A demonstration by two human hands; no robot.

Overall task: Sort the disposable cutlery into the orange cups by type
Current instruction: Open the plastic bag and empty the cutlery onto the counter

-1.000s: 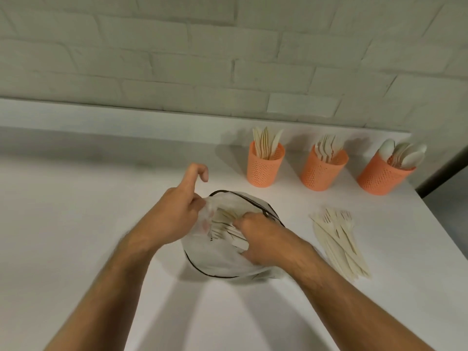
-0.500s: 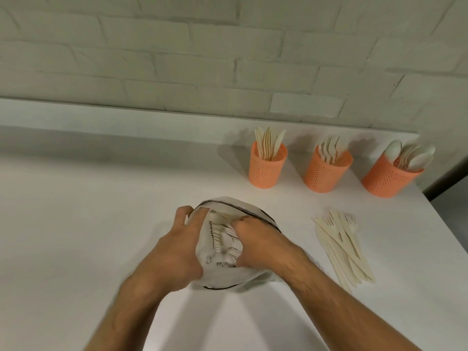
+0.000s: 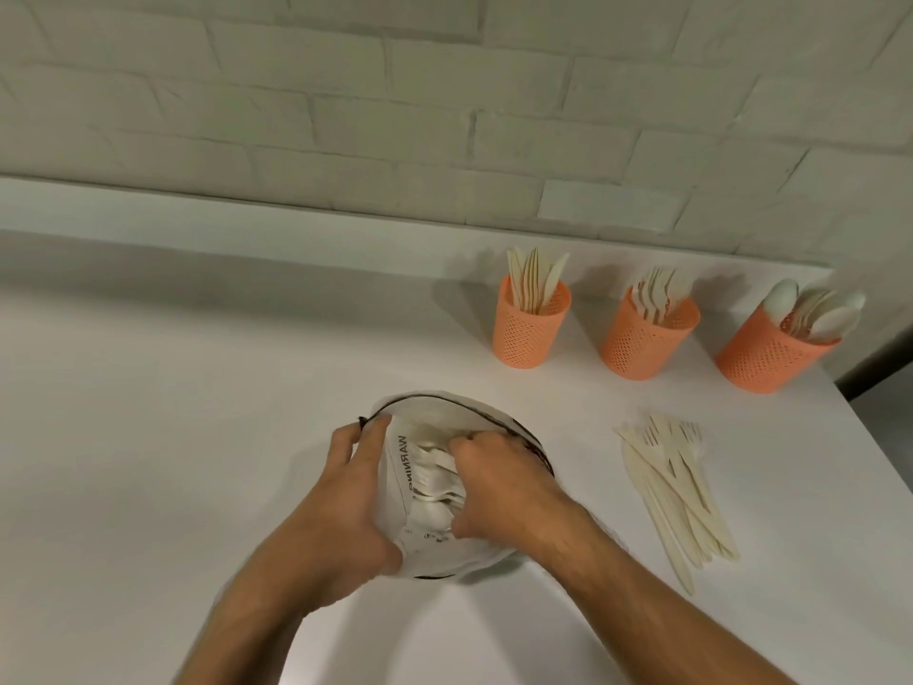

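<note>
Fingers of our left hand (image 3: 346,491) are now wrapping tight around the side of the plastic bag (image 3: 435,551); a moment ago one finger was sticking up. Our right hand (image 3: 499,487) is reaching inside, closing on the white cutlery (image 3: 435,469) there. We are getting ready to pull more out. Loose forks and knives (image 3: 677,487) are waiting beside the bag. Three orange cups (image 3: 531,323) are standing farther back on the white table (image 3: 148,437), under a white brick wall (image 3: 346,101).
</note>
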